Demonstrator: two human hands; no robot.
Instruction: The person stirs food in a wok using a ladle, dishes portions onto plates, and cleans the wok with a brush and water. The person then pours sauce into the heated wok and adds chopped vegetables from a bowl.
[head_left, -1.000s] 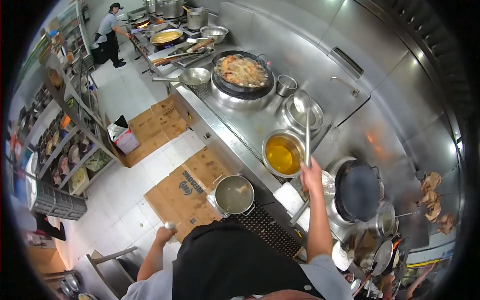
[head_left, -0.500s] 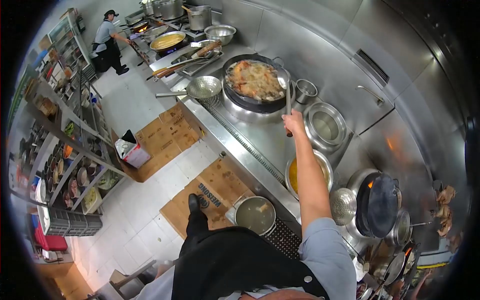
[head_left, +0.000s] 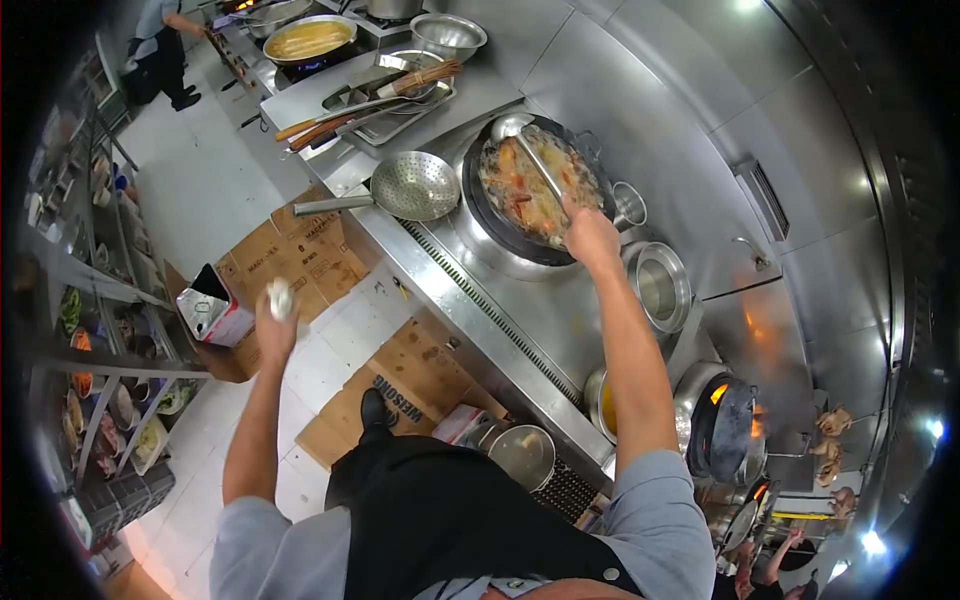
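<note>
My right hand (head_left: 592, 238) is closed round the handle of a metal ladle (head_left: 538, 162). The ladle's bowl is at the upper left rim of a wok (head_left: 477, 205), over bubbling oil with orange and brown food pieces (head_left: 525, 190). Out over the floor, away from the counter, my left hand (head_left: 275, 318) grips a white cloth (head_left: 280, 298). A perforated strainer (head_left: 415, 186) lies just left of the wok, its handle over the counter edge.
Beside the wok stand metal pots (head_left: 660, 285); a second wok (head_left: 725, 430) has flames around it. Tools lie on a tray (head_left: 395, 125). Shelves of food (head_left: 125, 400) stand left, with a box (head_left: 215, 310) on cardboard. A person (head_left: 165, 45) stands at the far stove.
My right hand has carried the ladle from the oil pot to the wok, and its bowl is now at the far left rim. My left hand has come forward with the cloth.
</note>
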